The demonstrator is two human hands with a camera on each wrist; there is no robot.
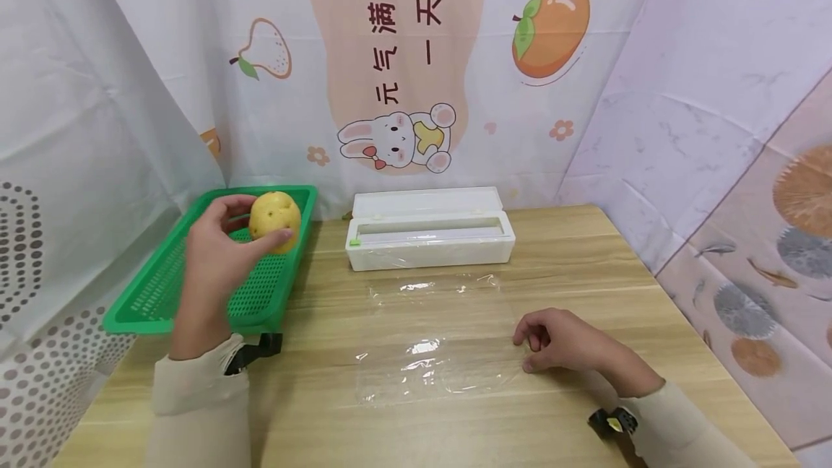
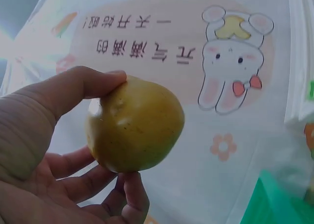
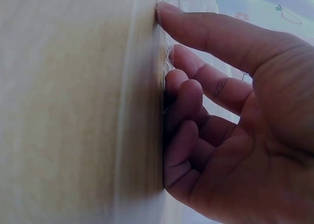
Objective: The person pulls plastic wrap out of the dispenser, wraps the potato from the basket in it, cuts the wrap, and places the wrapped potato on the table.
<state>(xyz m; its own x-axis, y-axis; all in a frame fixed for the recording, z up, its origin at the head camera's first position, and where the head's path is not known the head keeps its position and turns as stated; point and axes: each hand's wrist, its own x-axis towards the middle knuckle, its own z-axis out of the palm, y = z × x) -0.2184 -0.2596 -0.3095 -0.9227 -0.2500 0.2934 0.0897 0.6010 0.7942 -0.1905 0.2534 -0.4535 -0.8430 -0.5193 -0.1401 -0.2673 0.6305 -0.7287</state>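
A round yellow fruit (image 1: 274,221) is held between the thumb and fingers of the left hand (image 1: 219,258), raised over the right side of a green basket (image 1: 301,237). The left wrist view shows the thumb of that hand (image 2: 54,131) on one side of the fruit (image 2: 140,123) and fingertips under it. A clear plastic film (image 1: 429,345) lies on the wooden table. At its right edge rests the right hand (image 1: 572,341), thumb and index finger apart. In the right wrist view this hand (image 3: 230,101) touches the film at thumb and index tips, other fingers curled against the table.
A white box (image 1: 432,255) with its lid raised and a roll inside stands at the table's back, behind the film. Printed curtains (image 1: 416,42) hang behind and on both sides. The wooden table (image 1: 338,425) reaches past the film toward the front.
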